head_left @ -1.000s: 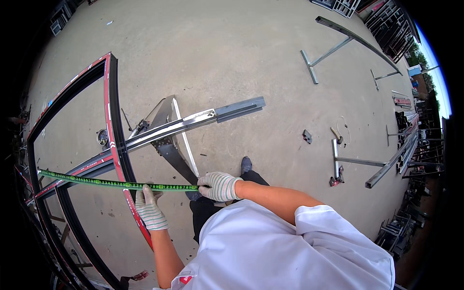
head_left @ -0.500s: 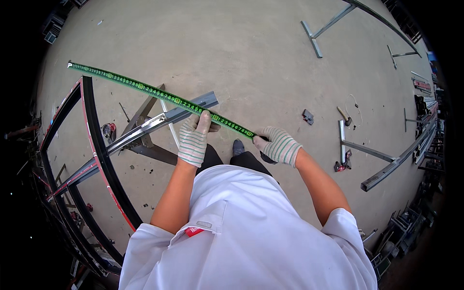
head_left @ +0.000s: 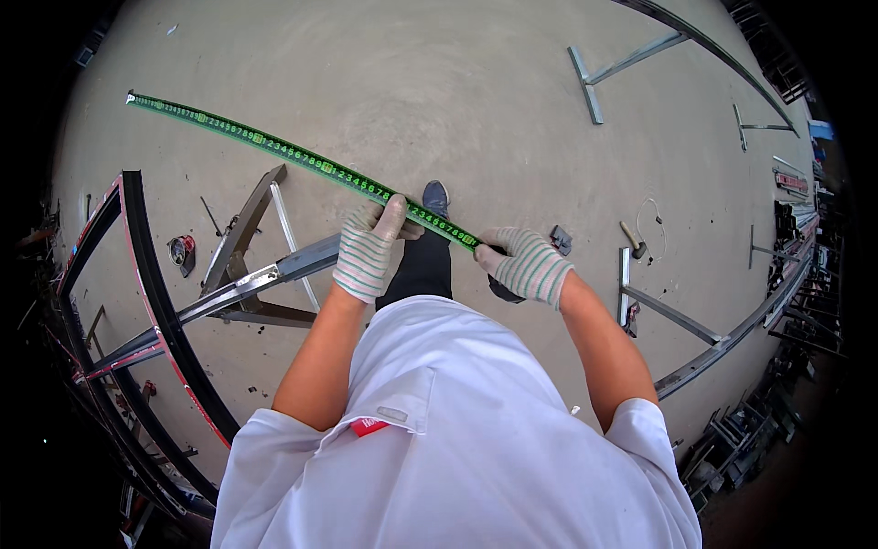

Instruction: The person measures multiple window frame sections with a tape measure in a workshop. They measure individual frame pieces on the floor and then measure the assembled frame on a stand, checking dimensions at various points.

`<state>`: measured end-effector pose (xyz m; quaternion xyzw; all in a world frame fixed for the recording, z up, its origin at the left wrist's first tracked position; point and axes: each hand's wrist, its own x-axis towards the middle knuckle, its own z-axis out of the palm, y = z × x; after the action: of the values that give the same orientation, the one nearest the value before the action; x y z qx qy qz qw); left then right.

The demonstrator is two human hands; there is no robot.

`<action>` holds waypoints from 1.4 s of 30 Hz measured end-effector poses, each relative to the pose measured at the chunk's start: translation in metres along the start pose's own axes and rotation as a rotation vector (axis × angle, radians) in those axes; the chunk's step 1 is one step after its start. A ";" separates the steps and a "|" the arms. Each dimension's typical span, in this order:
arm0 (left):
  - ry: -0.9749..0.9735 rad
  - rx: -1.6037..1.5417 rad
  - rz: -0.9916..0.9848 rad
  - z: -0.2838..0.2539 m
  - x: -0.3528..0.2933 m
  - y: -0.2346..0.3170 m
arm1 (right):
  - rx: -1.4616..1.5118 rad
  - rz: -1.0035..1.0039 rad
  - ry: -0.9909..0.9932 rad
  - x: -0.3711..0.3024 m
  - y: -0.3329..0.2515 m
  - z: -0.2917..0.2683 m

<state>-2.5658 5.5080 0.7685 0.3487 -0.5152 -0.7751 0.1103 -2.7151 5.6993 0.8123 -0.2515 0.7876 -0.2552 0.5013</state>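
Tape measure [head_left: 297, 154], its long blade drawn out and held in the air above the concrete floor [head_left: 512, 110], slants from the person's right hand up toward the far left. Its blade is bright green along the edges and darker in the middle, with pale markings and yellowish blocks at regular intervals; a small pale metal hook caps the free end. It runs almost straight, with a slight bow. The left hand [head_left: 368, 252], in a striped knit glove, pinches the blade, thumb on top and fingers curled below. The right hand [head_left: 526, 265], gloved alike, is closed around the near end; the casing cannot be made out clearly.

A second ago the blade lay across the dark frame [head_left: 166, 297] with red-striped edges, the left hand beside its near bar. Now it is well off the frame, the hook out beyond the far corner. Against half a second ago, the slant and both grips are much the same, but a shoe [head_left: 436, 197] has come forward, showing just beyond the blade.
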 end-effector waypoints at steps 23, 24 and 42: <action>0.572 -0.380 0.150 0.011 0.234 0.121 | -0.418 -0.128 -0.433 0.290 -0.198 -0.239; 0.600 -0.378 0.173 0.013 0.239 0.126 | -0.421 -0.063 -0.464 0.294 -0.218 -0.246; 0.899 -0.393 0.205 0.007 0.341 0.222 | -0.526 -0.174 -0.785 0.440 -0.366 -0.294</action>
<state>-2.8623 5.2340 0.8186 0.5683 -0.2928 -0.6158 0.4605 -3.0966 5.1847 0.8689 -0.5122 0.5528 0.0259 0.6567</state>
